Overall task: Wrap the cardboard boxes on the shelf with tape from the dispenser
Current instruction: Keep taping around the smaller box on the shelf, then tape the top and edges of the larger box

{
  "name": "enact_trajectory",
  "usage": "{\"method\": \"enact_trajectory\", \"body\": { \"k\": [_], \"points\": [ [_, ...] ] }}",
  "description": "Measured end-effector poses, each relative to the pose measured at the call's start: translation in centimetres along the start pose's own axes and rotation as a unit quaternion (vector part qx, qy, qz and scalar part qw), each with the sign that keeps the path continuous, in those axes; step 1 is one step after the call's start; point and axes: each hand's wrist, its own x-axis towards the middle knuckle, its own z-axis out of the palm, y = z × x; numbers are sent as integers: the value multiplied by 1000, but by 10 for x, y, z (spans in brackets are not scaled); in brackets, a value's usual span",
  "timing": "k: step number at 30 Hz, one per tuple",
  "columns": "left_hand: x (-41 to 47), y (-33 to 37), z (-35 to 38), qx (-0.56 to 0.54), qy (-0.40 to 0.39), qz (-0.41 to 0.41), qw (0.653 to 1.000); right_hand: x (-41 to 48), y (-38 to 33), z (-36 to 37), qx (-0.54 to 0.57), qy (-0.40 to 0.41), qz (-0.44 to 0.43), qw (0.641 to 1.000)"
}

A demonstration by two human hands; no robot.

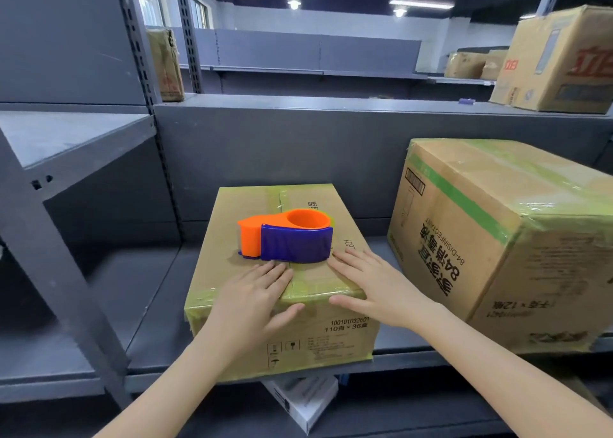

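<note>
A small cardboard box (341,235) sits on the grey shelf (156,305), with yellowish tape along its top seam and edges. An orange and blue tape dispenser (285,237) lies on its top, untouched. My left hand (257,296) presses flat on the box's near top edge, fingers straight, thumb over the front face. My right hand (370,283) lies flat beside it on the top, fingertips close to the dispenser's blue side.
A larger taped cardboard box (504,238) stands just right of the small one. More boxes (560,62) sit on the upper shelf at right, another box (166,64) at left. A white carton (305,401) lies on the shelf below. Grey uprights (49,238) stand left.
</note>
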Motion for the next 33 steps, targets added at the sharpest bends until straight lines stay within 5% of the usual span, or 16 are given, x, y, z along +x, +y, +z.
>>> {"method": "enact_trajectory", "body": {
  "k": [5, 14, 22, 33],
  "points": [
    [12, 12, -12, -9, 28, 15, 999, -10, 2, -21, -8, 9, -1, 1000],
    [110, 102, -18, -20, 55, 87, 995, -63, 73, -99, -98, 257, 62, 960],
    [209, 197, -33, -12, 175, 157, 972, -115, 144, -140, -83, 223, 110, 965],
    [269, 214, -1, 7, -30, 125, 992, -122, 166, -139, -1, 212, 144, 967]
  ]
}}
